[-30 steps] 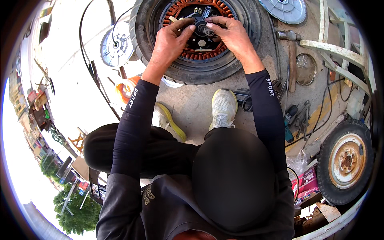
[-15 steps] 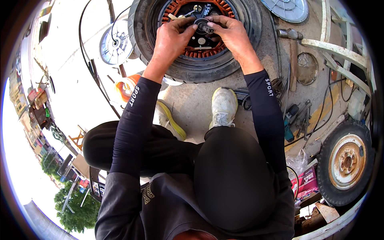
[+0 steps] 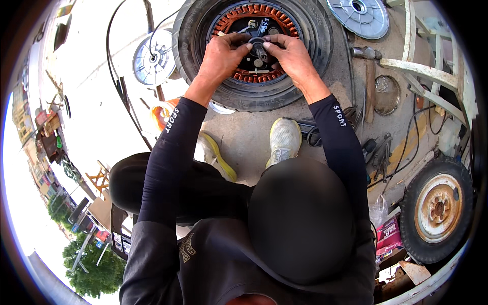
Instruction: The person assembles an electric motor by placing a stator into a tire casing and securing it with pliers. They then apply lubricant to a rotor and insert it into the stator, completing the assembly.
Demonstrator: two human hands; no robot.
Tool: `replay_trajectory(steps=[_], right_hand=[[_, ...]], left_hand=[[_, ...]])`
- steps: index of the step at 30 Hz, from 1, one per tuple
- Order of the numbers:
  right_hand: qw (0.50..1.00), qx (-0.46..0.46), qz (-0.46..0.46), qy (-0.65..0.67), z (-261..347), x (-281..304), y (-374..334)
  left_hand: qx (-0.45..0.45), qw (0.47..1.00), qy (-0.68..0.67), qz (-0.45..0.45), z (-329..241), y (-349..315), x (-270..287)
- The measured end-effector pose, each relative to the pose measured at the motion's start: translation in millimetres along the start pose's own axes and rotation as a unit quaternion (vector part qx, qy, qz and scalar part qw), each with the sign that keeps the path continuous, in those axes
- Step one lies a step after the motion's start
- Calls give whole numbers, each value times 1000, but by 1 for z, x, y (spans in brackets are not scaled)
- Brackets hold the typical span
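A wheel with a black tyre (image 3: 213,94) lies flat in front of me. Inside it sits a motor stator with a ring of copper windings (image 3: 256,77) around a black centre. A short metal axle (image 3: 261,52) sticks up from the middle. My left hand (image 3: 223,56) pinches one side of a dark ring (image 3: 257,40) around the axle, thumb and fingertips closed. On the opposite side my right hand (image 3: 291,57) grips the same ring between thumb and fingers. The fingers partly hide the ring, and how far down the axle it sits cannot be told.
One silvery hub cover (image 3: 152,61) lies left of the wheel, another (image 3: 362,18) at the far right. A hammer (image 3: 370,84), a round metal dish (image 3: 387,95), hand tools (image 3: 382,155) and a white metal frame (image 3: 432,76) are to the right. A rusty-rimmed wheel (image 3: 437,208) stands nearer me.
The whole scene sits slightly lower in the picture, as my head has shifted. Both hands keep their pinch on the ring at the axle, with slight finger movement.
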State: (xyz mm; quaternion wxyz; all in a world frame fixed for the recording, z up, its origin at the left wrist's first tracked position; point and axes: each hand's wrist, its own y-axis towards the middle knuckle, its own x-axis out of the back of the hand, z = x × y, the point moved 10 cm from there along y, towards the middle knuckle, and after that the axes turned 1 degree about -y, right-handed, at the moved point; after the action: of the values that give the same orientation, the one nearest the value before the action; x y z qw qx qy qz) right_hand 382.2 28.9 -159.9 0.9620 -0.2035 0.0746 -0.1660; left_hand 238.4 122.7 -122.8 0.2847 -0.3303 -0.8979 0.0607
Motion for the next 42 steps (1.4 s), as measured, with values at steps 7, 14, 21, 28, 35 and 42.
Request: replay_trajectory(steps=[7,14,21,28,35,42], right_hand=[[996,16,33,-84,16,-7,7],[996,28,47,70,-3,-11,-9],[991,118,-33,-61,-5,-14,-12],[955,187,-172,-155,22,-11,-37],[874,268,17,-405,83,-43,-36],[790,311,172,-500,80,-60,-27]], left_hand=[[21,998,15,57,4,-3,-3],[43,991,-63,113,3,-4,-8],[-22,971,75,227,-15,6,-11],[-276,902,314,109,-123,5,60],[-427,812,377,126,-105,-66,45],[-405,819,395,97,-48,-50,50]])
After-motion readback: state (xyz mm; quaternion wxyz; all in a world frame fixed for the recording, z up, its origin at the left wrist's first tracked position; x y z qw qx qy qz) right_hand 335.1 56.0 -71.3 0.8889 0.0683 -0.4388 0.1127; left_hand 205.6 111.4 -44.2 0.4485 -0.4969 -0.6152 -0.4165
